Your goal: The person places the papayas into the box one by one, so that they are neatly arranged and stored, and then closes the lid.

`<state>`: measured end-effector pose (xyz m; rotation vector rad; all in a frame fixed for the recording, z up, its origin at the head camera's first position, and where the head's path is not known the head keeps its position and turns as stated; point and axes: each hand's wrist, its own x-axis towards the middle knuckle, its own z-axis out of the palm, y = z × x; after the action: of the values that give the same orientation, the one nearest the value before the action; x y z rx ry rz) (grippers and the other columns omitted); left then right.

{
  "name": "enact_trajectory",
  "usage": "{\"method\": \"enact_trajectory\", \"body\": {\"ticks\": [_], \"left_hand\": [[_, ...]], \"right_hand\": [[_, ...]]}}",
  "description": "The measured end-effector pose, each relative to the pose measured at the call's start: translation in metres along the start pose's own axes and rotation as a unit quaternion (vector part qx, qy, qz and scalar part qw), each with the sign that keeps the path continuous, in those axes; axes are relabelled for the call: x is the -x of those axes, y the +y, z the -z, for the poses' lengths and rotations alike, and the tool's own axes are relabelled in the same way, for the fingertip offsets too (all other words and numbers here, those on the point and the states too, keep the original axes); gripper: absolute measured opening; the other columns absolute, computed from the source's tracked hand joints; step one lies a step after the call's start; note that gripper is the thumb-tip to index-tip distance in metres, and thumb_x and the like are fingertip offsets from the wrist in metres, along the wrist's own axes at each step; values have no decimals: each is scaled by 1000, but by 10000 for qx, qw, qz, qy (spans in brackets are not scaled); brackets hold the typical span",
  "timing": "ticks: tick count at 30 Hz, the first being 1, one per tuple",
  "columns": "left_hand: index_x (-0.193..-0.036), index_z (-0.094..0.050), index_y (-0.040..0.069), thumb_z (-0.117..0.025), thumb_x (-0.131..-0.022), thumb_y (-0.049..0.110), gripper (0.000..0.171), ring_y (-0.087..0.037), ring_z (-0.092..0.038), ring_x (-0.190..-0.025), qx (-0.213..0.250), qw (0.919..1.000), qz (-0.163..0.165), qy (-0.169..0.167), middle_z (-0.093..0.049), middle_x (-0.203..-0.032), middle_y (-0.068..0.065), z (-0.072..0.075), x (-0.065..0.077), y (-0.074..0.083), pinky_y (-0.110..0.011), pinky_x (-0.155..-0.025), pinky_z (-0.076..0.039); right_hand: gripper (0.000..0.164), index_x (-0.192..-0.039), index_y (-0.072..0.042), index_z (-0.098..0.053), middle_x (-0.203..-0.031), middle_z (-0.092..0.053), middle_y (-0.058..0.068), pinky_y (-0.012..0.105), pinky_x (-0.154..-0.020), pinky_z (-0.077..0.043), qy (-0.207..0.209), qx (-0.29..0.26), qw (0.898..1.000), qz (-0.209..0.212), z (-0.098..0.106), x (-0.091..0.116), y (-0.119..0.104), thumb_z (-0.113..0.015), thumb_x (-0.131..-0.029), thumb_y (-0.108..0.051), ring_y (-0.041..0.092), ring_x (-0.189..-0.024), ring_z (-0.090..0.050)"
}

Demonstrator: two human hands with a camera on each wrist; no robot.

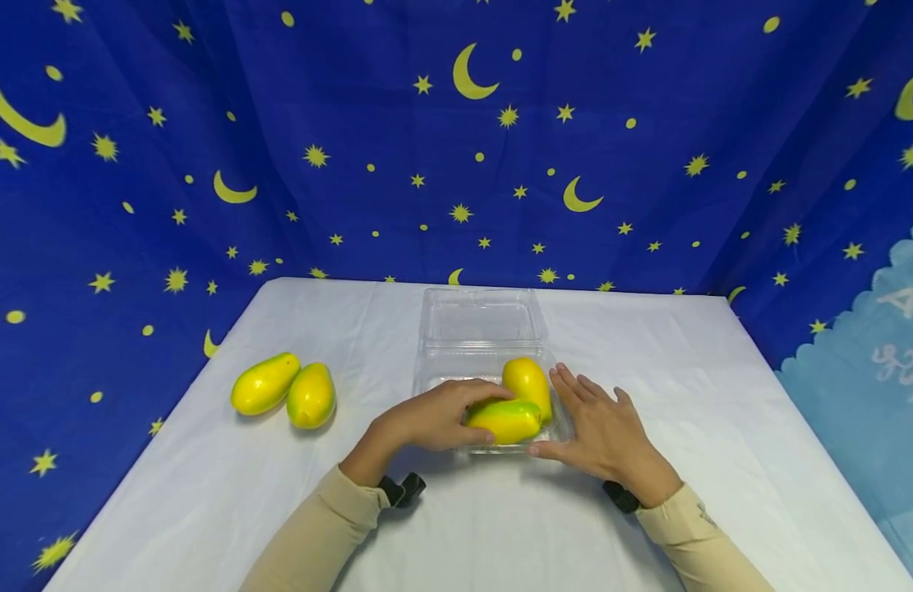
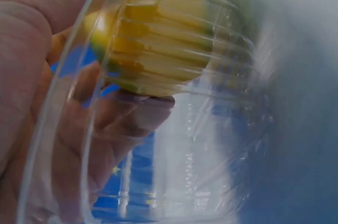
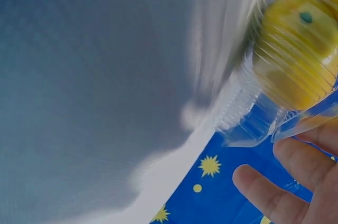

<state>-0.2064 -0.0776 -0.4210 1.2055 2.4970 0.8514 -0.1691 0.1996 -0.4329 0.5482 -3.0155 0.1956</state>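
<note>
A clear plastic clamshell box point(image 1: 440, 363) lies on the table with its lid point(image 1: 481, 319) folded back, away from me. Two yellow-green mangoes are in its base. My left hand point(image 1: 441, 415) reaches over the left wall and holds the front mango point(image 1: 506, 423), thumb on the near side and fingers across the far side. Through the ribbed wall the left wrist view shows this mango point(image 2: 158, 34). The other mango point(image 1: 526, 381) lies behind it, to the right. At the box's right side is my right hand point(image 1: 607, 432), fingers extended, nearest that mango and the wall.
Two more yellow-green mangoes, one point(image 1: 265, 384) tilted and one point(image 1: 311, 396) beside it, lie on the left of the white-covered table point(image 1: 382, 526). A blue cloth point(image 1: 367, 107) with moons and stars hangs around the back and sides.
</note>
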Motion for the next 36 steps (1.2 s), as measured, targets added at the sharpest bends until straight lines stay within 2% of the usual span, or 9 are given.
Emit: {"method": "enact_trajectory", "body": {"ticks": [7, 16, 29, 36], "left_hand": [[-145, -50, 27, -73, -93, 28, 57, -8, -53, -126, 80, 9999, 81, 36, -55, -145, 8, -2, 0, 1, -34, -110, -45], [-141, -51, 29, -75, -91, 28, 55, -3, -57, -112, 223, 9996, 192, 31, -61, -133, 13, 0, -1, 1, -28, -102, -49], [-143, -52, 25, -72, -93, 35, 55, -6, -55, -123, 208, 9996, 179, 87, -58, -140, 9, 1, 1, 2, -32, -108, -46], [-144, -52, 22, -71, -93, 39, 57, -21, -55, -130, 462, 9982, 254, 296, -57, -143, 2, 8, 4, 1, -43, -109, -46]], "right_hand": [[118, -158, -15, -32, -162, -36, 5, 79, -102, -32, 21, 39, 10000, 20, -1, -1, 1, -57, -70, -90, 39, -138, -49], [119, -158, -16, -32, -163, -35, 4, 78, -102, -32, -5, 44, 10000, -30, -2, -2, 2, -57, -69, -90, 39, -138, -48], [118, -158, -17, -32, -163, -34, 3, 78, -103, -31, -38, 65, 10000, -22, 0, -2, 1, -55, -70, -91, 39, -139, -47], [118, -158, -18, -33, -163, -35, 3, 78, -102, -32, -10, 86, 10000, -3, 0, -1, 1, -54, -69, -93, 39, -139, -47]]}}
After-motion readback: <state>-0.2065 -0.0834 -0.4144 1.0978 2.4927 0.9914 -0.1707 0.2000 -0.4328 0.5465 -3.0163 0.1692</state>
